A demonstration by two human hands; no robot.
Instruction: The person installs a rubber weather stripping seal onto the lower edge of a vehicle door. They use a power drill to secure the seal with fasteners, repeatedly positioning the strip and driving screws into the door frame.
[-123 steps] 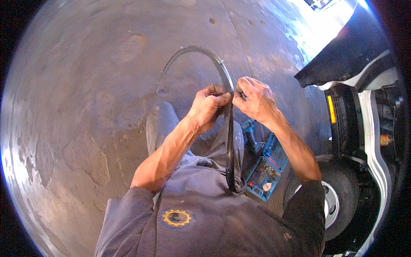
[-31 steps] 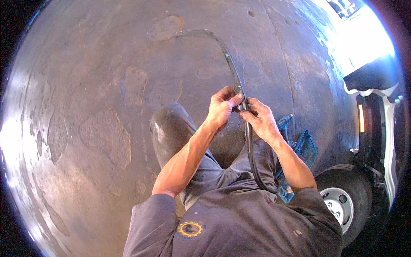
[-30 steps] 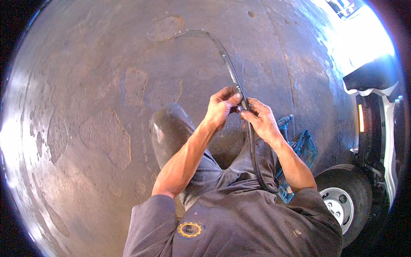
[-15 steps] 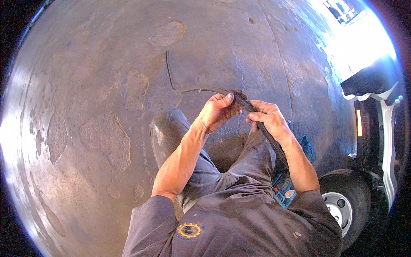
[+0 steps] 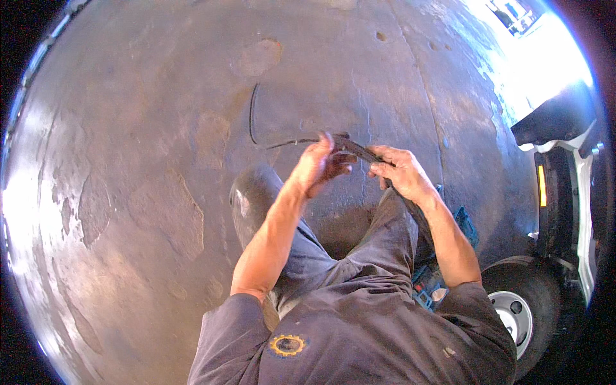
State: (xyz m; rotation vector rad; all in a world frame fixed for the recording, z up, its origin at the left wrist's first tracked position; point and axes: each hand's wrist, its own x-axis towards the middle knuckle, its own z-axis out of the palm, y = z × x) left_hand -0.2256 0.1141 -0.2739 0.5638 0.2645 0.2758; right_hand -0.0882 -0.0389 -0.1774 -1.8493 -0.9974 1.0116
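Note:
A long black rubber strip [image 5: 360, 151] runs across in front of my knees, bending away to the left as a thin dark line. My right hand [image 5: 405, 176] is closed on it, thumb and fingers pinching it near its thicker stretch. Beyond that hand the strip drops toward my right thigh, partly hidden by my forearm. My left hand [image 5: 314, 168], slightly blurred, is at the strip's left stretch with its thumb raised and its fingers apart below. Whether those fingers touch the strip is unclear.
I sit on a worn, patched concrete floor [image 5: 147, 147], legs [image 5: 256, 199] bent. By my right hip are a blue tool case [image 5: 427, 289] and another blue piece [image 5: 466, 224]. A vehicle wheel [image 5: 513, 314] and dark vehicle side [image 5: 555, 192] stand at the right.
My left thumb has lifted off the strip and that hand has shifted slightly left, loosening its pinch. My right hand still grips the strip in nearly the same place.

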